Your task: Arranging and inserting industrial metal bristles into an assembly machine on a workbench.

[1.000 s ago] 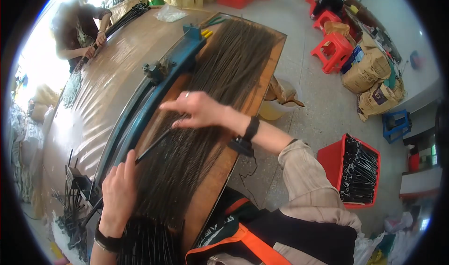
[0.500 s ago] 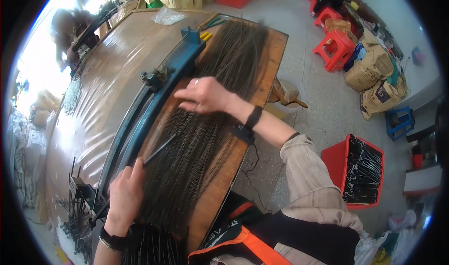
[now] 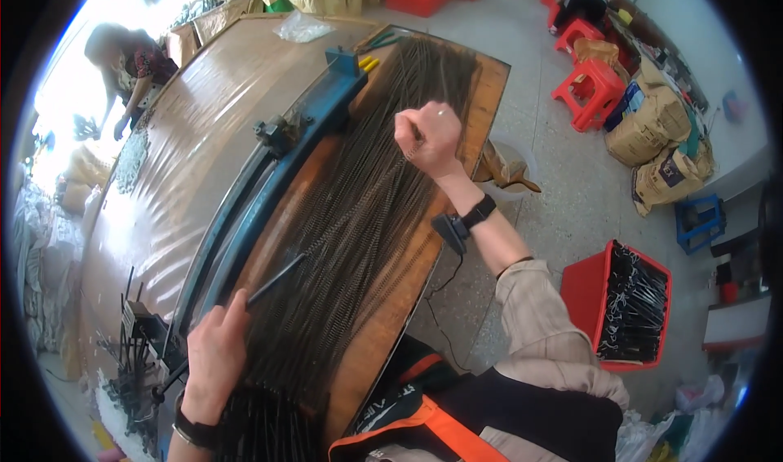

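My left hand (image 3: 217,344) is closed around a slim dark rod (image 3: 276,281), which points up and right over the workbench. My right hand (image 3: 430,140) is curled into a fist above a thick spread of long, thin coil springs (image 3: 347,278). One long spring (image 3: 352,216) runs in a slanting line from the far tip of the rod up to my right fist, which grips its upper end. Whether that spring goes inside the rod cannot be made out. Left of the springs lies a long blue metal fixture (image 3: 259,205) with a small clamp block on it.
Black rods (image 3: 269,429) lie in a bundle at the bench's near end. A red bin (image 3: 586,307) of black rods stands on the floor to the right. Beyond are red stools (image 3: 591,95) and paper sacks (image 3: 648,123). A person (image 3: 130,70) bends over the table's far left side.
My right hand has moved right and slightly up, away from the blue fixture, and closed into a fist. A spring now spans from rod to fist. My left hand stays nearly still.
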